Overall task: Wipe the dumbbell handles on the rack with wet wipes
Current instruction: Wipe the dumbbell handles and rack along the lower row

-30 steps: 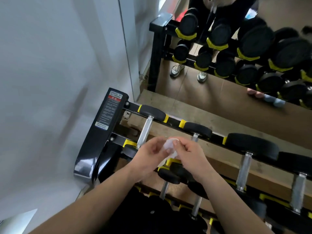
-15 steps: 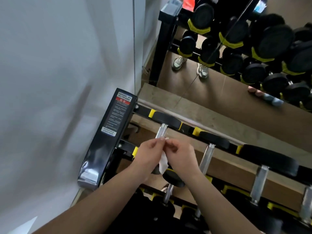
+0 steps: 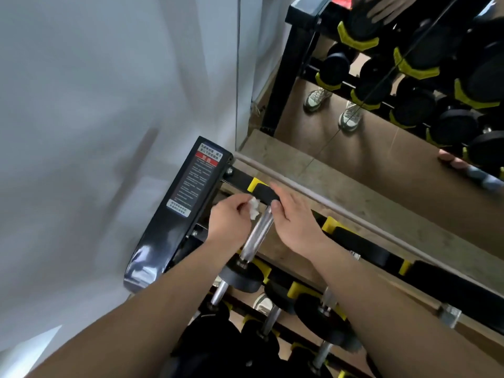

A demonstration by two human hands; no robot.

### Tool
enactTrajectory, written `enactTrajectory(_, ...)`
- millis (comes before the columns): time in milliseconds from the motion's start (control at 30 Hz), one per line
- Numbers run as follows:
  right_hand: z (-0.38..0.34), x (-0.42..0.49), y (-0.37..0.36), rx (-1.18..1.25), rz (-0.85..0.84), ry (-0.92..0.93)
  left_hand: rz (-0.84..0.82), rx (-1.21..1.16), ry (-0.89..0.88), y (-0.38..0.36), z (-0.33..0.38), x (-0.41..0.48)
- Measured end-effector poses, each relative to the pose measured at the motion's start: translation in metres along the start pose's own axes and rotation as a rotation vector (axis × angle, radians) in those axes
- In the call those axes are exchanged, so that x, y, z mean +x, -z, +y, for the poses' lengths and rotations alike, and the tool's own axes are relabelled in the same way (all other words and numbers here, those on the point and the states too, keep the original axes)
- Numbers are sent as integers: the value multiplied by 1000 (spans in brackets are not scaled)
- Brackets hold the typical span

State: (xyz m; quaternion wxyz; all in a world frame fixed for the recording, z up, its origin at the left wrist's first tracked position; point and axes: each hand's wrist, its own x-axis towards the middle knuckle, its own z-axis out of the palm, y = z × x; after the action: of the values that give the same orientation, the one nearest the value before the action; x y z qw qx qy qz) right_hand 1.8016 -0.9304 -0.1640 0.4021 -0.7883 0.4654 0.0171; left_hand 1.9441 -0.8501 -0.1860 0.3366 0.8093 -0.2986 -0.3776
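On the rack [image 3: 177, 214], the top tier's leftmost dumbbell handle [image 3: 256, 238] rises from its near head [image 3: 242, 278]. The left hand [image 3: 229, 222] pinches a crumpled white wipe [image 3: 254, 207] in curled fingers, just beside the handle's far end. The right hand [image 3: 296, 225] lies nearly flat over the far head [image 3: 263, 192], its thumb [image 3: 275, 205] touching the handle.
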Motion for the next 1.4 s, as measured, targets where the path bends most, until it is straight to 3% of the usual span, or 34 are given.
enactTrajectory(100,1,11,3,36,-78,-90,-119,85,19,-28,-7,-5)
enactTrajectory(367,-6,13,3,-56,-118,-147,-179,-3,85,-32,-12,4)
enactTrajectory(500,-8,12,2,-73,-115,-150,-168,138,-26,-17,-26,-13)
enactTrajectory(700,-11,11,2,-102,-100,-156,-356,313,-153,38,-57,-22)
enactTrajectory(833,-10,11,0,-114,-110,-184,-145,210,-62,38,-38,-8)
enactTrajectory(933,-14,13,0,-140,-111,-221,-235,88,-70,-2,-24,-19)
enactTrajectory(1000,-18,13,0,-163,-110,-240,-207,38,-17,-15,-24,-30)
enactTrajectory(1067,-20,14,-1,-186,-107,-252,-185,41,-26,-5,-30,-32)
enactTrajectory(1233,-22,14,-3,-183,-83,-243,-413,-99,68,43,-62,-22)
enactTrajectory(1400,-22,13,-2,-190,-78,-247,-93,75,-6,47,-56,-7)
